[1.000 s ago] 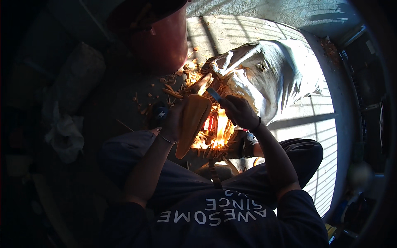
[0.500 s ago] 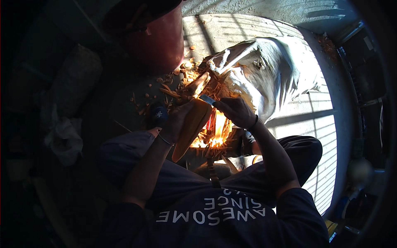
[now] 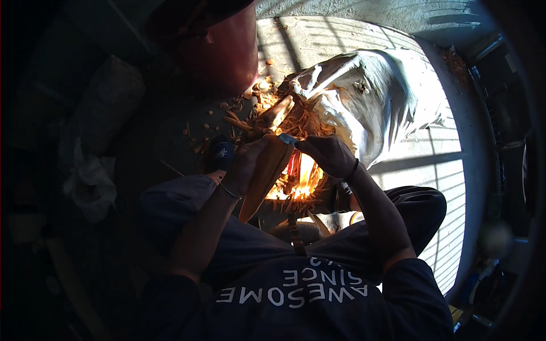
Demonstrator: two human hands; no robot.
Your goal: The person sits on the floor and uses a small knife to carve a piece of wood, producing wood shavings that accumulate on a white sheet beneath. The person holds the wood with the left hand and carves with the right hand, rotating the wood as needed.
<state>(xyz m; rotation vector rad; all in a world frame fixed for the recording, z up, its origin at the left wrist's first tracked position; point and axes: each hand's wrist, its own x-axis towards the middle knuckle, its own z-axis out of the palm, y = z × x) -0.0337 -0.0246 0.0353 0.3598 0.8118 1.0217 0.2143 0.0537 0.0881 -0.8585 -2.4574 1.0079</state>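
Observation:
My left hand (image 3: 246, 166) is closed around a long, tapered piece of brown wood (image 3: 266, 173), tilted with its upper end away from me. In my right hand (image 3: 330, 154) is a knife; its short grey-blue blade (image 3: 286, 138) lies against the wood's upper end. Most of the knife's handle is hidden by the fingers. Curled wood shavings (image 3: 304, 122) are heaped beyond and beneath my hands, brightly sunlit between them. A paler wood piece (image 3: 281, 112) rests on the heap.
A large white sack (image 3: 392, 96) lies on the floor at the far right of the shavings. The dark red bucket (image 3: 227, 54) stands at the far left. A crumpled white bag (image 3: 91, 187) is in shadow on the left. My bent legs frame the work area.
The blade has shifted slightly over the wood's upper end, and less of it shows. My left hand keeps its hold on the wood. The whole view has moved a little.

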